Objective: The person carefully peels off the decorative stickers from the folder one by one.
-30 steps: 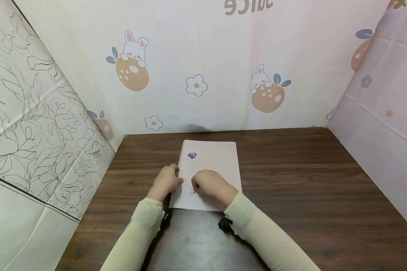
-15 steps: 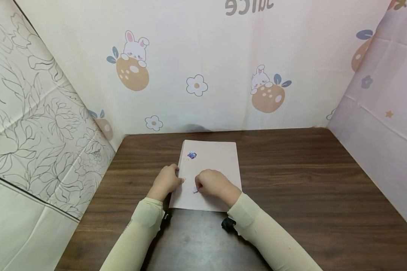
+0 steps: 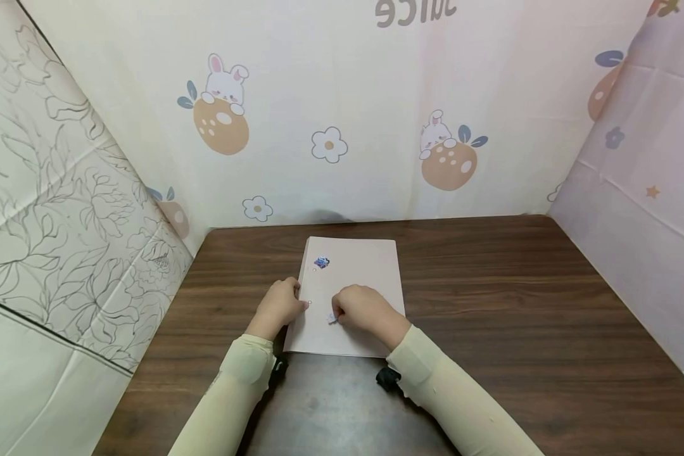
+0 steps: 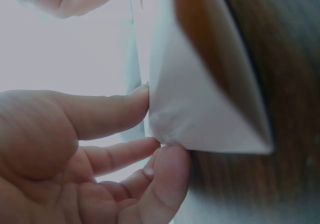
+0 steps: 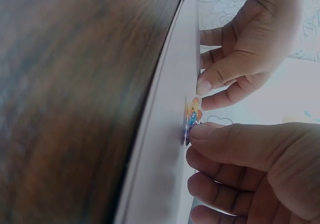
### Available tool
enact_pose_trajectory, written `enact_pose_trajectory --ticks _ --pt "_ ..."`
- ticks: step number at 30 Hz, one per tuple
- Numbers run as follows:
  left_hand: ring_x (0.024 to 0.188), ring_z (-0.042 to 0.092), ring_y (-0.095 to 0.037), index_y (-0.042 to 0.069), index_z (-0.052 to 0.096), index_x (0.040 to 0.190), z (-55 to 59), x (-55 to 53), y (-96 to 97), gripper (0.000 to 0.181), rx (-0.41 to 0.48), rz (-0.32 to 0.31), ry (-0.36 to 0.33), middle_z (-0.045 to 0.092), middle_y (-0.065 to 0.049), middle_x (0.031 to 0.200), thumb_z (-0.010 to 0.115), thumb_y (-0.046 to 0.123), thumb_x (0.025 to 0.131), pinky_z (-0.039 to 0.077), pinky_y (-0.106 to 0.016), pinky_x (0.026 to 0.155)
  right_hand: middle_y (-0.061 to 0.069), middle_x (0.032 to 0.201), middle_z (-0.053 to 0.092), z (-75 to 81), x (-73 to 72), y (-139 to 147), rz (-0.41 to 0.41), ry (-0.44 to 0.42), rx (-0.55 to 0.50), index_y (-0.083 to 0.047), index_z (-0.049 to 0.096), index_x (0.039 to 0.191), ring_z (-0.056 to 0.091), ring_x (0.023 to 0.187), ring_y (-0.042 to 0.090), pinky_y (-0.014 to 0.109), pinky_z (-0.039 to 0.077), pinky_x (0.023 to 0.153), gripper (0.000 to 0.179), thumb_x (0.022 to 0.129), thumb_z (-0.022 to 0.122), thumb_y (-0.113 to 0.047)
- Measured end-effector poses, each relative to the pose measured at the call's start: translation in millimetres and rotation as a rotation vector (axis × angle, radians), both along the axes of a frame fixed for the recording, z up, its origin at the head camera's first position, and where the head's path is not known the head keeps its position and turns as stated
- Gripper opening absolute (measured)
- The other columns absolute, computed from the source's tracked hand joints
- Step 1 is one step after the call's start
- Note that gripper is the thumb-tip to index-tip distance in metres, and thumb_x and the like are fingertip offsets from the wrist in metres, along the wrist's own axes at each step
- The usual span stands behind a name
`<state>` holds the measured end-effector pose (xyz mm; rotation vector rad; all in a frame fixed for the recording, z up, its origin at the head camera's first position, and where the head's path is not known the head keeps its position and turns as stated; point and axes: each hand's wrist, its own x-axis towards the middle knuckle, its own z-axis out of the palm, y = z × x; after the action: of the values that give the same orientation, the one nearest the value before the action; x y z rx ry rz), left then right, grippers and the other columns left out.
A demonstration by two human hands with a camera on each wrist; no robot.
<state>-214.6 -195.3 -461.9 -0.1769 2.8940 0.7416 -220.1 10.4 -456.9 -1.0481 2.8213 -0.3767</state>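
A flat white piece of folded paper, like a paper bag (image 3: 370, 266), lies on the table; its side fold and brownish inside show in the left wrist view. My left hand (image 3: 278, 308) grips its left edge, thumb (image 4: 117, 115) on the upper face and fingers at the side. My right hand (image 3: 366, 313) pinches a small colourful cartoon sticker (image 5: 193, 115) between thumb and finger, low over the white face. The sticker touches or nearly touches the paper; I cannot tell which. A blue sticker (image 3: 322, 261) sits near the paper's upper left corner.
Small round marks or beads (image 3: 310, 303) show along the paper's left side. The dark wooden table (image 3: 490, 304) surrounds it, with a grey, shiny area (image 3: 330, 405) in front. Patterned cloths (image 3: 330, 82) stand behind and at both sides.
My right hand has shifted slightly to the right with the sticker, and more of the sticker shows in the head view. The left hand and the paper have stayed put.
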Motion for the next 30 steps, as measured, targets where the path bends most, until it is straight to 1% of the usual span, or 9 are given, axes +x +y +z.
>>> enact_pose_trajectory --ticks 8,15,21,25,30 --pt "0.113 0.061 -0.034 0.000 0.060 0.133 1.5 1.8 1.1 0.051 0.007 0.005 -0.004 0.061 -0.024 0.131 0.078 0.023 0.091 0.055 -0.049 0.092 -0.010 0.066 0.056 -0.5 0.2 4.7 -0.001 -0.005 0.005 -0.021 0.065 0.070 0.050 0.064 0.011 0.030 0.044 0.062 0.024 0.088 0.078 -0.011" --pt "0.113 0.061 -0.034 0.000 0.060 0.133 1.4 3.2 2.1 0.051 -0.004 0.006 0.000 0.061 -0.024 0.132 0.078 0.023 0.091 0.055 -0.049 0.092 -0.010 0.067 0.056 -0.2 -2.8 12.6 -0.023 0.003 0.008 -0.020 0.065 0.070 0.051 0.066 0.011 0.030 0.045 0.064 0.024 0.087 0.076 -0.008" --pt "0.111 0.062 -0.033 0.001 0.060 0.133 0.3 3.4 1.9 0.051 -0.002 0.011 -0.006 0.060 -0.024 0.132 0.078 0.022 0.091 0.057 -0.048 0.089 -0.009 0.068 0.057 -0.5 -6.5 17.6 -0.050 -0.020 0.010 -0.020 0.064 0.070 0.051 0.067 0.012 0.030 0.045 0.065 0.024 0.089 0.075 -0.009" --pt "0.112 0.062 -0.033 0.001 0.060 0.133 1.1 2.5 2.4 0.051 -0.009 0.010 -0.004 0.061 -0.024 0.132 0.078 0.023 0.091 0.056 -0.048 0.090 -0.008 0.067 0.057 -0.7 -7.8 21.4 -0.073 -0.038 0.015 -0.020 0.064 0.070 0.050 0.065 0.012 0.030 0.044 0.063 0.025 0.089 0.077 -0.010" --pt "0.114 0.061 -0.034 0.000 0.060 0.134 1.9 1.6 2.9 0.052 -0.013 0.008 -0.007 0.061 -0.024 0.133 0.078 0.023 0.091 0.055 -0.049 0.092 -0.007 0.067 0.058 2.9 -8.6 25.9 -0.074 -0.048 -0.001 -0.019 0.065 0.070 0.051 0.066 0.013 0.030 0.044 0.063 0.024 0.088 0.076 -0.008"
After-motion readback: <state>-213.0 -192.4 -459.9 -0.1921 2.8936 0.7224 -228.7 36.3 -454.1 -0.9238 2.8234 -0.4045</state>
